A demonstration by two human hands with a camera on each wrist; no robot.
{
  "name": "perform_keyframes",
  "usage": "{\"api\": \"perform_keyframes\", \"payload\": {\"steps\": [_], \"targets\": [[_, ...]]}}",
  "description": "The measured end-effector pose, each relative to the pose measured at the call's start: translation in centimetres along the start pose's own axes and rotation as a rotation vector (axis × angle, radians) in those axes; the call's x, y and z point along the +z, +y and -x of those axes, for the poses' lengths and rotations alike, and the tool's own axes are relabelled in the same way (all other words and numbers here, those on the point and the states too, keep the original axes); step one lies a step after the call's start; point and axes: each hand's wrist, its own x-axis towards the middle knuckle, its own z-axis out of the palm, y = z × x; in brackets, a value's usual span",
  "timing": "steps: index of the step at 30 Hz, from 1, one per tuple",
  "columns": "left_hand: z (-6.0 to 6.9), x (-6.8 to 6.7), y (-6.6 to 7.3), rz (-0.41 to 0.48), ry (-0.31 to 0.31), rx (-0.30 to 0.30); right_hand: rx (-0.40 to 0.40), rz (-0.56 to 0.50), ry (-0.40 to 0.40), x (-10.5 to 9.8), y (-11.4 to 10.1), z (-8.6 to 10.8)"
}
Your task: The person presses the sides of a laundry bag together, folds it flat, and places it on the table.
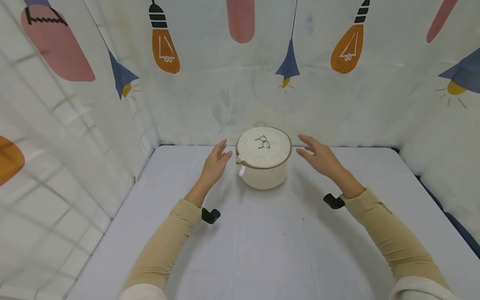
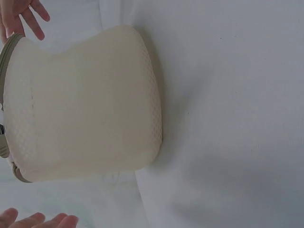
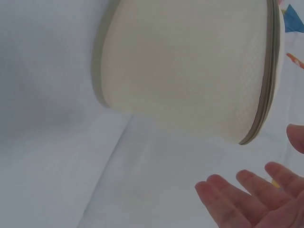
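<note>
A cream mesh laundry bag, shaped like a short drum, stands upright on the table. Its round lid has an olive zipper along the rim and a small dark line drawing on top. To its left, my left hand is held up with relaxed fingers, apart from the bag. My right hand hovers on the other side, fingers spread and also not touching it. The left wrist view shows the bag's side between both hands; in the right wrist view my right fingers extend beside it.
A white cloth covers the table, with a few tiny specks on it. Behind the bag hangs a white curtain printed with lamps and bulbs. Another curtain side runs along the left edge.
</note>
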Motion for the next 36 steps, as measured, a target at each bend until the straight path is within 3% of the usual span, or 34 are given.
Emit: {"api": "perform_keyframes", "payload": {"steps": [6,12,23,36], "targets": [[0.1,0.2,0.5,0.087,-0.038,-0.013,0.033,-0.147,0.01,0.4,-0.3,-0.4],[0.0,0.7,1.1,0.189,-0.036,-0.065,0.05,-0.266,0.012,0.9,-0.5,-1.0],[-0.3,1.4,1.5,0.265,-0.057,-0.105,0.121,-0.306,0.005,1.9,-1.0,-1.9],[-0.4,1.9,1.7,0.291,-0.057,-0.082,0.129,-0.442,-0.002,2.7,-0.9,-2.4]]}}
